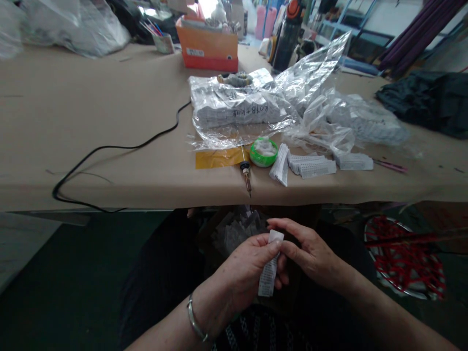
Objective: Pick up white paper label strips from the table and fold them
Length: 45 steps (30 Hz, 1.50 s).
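Low over my lap, below the table edge, my left hand [243,268] grips a narrow stack of white printed labels [268,278], its thumb pressed on top. From the right, my right hand [310,248] meets the labels near their upper end. Its thumb rests against their edge, the index finger reaches past the top, and the other fingertips are hidden. Beneath the hands is a heap of pale label pieces [239,226]. On the table edge ahead lie a soldering-iron-like tool [246,175], a green round tub [263,152] with white filling, and fanned label stacks [310,165].
Clear plastic bags of label bundles [241,107] cover the table's middle. A black cord [135,146] curves leftward to the edge. Pink-handled scissors or tweezers [391,166] lie right. Behind are an orange box [208,44] and dark bottle [287,44]. A basket of red strips [402,258] stands lower right.
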### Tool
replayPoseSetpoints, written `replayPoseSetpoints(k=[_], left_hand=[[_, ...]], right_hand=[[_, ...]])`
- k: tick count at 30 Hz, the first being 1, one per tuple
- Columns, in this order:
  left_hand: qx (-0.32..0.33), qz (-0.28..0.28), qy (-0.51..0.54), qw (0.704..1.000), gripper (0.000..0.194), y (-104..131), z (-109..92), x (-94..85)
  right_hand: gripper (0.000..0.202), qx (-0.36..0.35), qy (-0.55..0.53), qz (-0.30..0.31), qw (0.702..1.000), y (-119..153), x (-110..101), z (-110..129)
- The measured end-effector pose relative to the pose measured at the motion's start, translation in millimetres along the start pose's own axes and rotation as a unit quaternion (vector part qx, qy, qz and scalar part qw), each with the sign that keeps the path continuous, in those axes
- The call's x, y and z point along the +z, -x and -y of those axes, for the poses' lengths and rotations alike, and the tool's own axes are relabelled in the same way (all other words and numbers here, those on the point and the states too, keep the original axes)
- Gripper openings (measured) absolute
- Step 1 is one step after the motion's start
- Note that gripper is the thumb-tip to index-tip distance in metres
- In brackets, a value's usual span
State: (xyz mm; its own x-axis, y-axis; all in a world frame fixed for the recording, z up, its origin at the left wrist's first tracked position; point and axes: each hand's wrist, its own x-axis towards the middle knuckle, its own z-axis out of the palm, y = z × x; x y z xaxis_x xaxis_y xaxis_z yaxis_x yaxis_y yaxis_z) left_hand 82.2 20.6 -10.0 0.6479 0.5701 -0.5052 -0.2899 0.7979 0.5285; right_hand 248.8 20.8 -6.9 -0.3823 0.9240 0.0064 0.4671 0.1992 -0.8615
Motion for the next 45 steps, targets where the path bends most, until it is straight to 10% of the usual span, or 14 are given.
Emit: replayPoseSetpoints(k=[5, 18, 23, 27, 31, 45], left_hand=[[0.021, 0.006, -0.011, 1.000, 0.023, -1.6, -5.3, -0.5], [0.078, -0.069, 0.076, 0.992, 0.013, 2.0, -7.5, -2.0], [0.134, -0.134, 0.191, 0.963, 0.008, 4.7, -9.1, 1.4], [0.143, -0.139, 0.226, 0.953, 0.007, 4.4, -7.6, 4.5], [0.156, -0.140, 0.230, 0.950, 0.008, 5.2, -6.1, 5.2], [0.177, -0.149, 0.191, 0.954, 0.011, 1.5, 1.8, 3.4]], right_hand=[[0.017, 0.095, -0.162, 0.001, 0.982, -11.2, -2.9, 0.3], [0.017, 0.072, -0.132, -0.146, 0.978, 2.4, 8.9, -0.1], [0.023, 0.141, -0.183, -0.068, 0.971, 33.9, 39.0, -3.7], [0.012, 0.099, -0.215, -0.118, 0.964, 40.3, 57.8, 3.4], [0.006, 0.008, -0.127, -0.133, 0.983, 42.1, 58.6, 8.8], [0.017, 0.112, -0.203, -0.108, 0.967, 37.1, 62.9, 4.9]])
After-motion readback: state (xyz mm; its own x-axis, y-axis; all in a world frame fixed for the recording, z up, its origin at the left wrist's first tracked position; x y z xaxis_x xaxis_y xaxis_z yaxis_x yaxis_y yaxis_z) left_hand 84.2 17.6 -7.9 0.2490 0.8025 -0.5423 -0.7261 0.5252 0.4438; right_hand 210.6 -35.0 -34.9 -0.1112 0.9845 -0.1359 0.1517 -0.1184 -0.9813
